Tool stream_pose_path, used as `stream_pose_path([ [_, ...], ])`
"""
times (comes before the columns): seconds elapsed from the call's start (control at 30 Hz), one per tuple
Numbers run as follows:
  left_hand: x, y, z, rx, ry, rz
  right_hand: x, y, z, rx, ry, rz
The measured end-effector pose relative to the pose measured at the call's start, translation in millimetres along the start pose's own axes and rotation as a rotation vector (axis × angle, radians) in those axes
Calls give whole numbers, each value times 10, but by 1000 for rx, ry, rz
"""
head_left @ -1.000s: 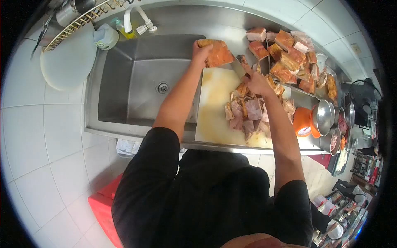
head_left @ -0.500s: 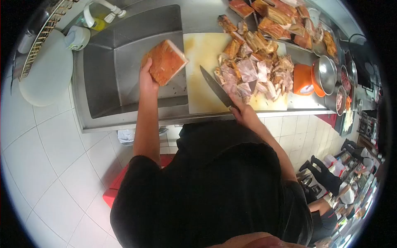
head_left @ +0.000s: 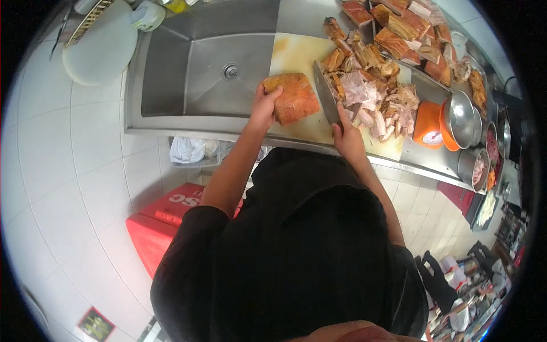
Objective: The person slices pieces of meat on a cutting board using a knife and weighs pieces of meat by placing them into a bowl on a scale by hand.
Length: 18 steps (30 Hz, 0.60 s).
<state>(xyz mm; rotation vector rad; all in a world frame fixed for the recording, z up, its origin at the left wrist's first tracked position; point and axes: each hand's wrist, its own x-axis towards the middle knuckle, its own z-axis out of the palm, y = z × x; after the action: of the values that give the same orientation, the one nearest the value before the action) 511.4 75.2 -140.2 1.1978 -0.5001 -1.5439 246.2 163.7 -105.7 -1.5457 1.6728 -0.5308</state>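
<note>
A thick slab of orange-brown meat (head_left: 292, 100) lies over the left part of the pale cutting board (head_left: 290, 51). My left hand (head_left: 265, 106) grips its left side, thumb on top. My right hand (head_left: 348, 137) is wrapped round the handle of a knife (head_left: 326, 94), whose blade points away from me, just right of the slab. Cut meat pieces (head_left: 364, 94) are heaped on the board to the right of the blade. Larger meat blocks (head_left: 399, 28) fill a tray behind the heap.
The steel sink (head_left: 211, 68) is on the left. An orange scale (head_left: 428, 128) with a metal bowl (head_left: 460, 118) stands right of the board, near more bowls. A red bin (head_left: 165, 219) is below at left. People are in the far right background.
The slab has moved from over the sink onto the board, held by my left hand. My right hand has brought the knife upright beside it. The camera view has shifted.
</note>
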Motion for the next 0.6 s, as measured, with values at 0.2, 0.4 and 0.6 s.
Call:
stream_pose_path([
  [0.2, 1, -145, -240, 499, 152, 192, 25, 154, 70, -13, -2, -138],
  [0.4, -133, -38, -218, 476, 158, 108, -221, -41, -19, 118, 91, -276],
  [0.6, 17, -90, -400, 465, 72, 63, -423, -509, -5, 64, 161, -281],
])
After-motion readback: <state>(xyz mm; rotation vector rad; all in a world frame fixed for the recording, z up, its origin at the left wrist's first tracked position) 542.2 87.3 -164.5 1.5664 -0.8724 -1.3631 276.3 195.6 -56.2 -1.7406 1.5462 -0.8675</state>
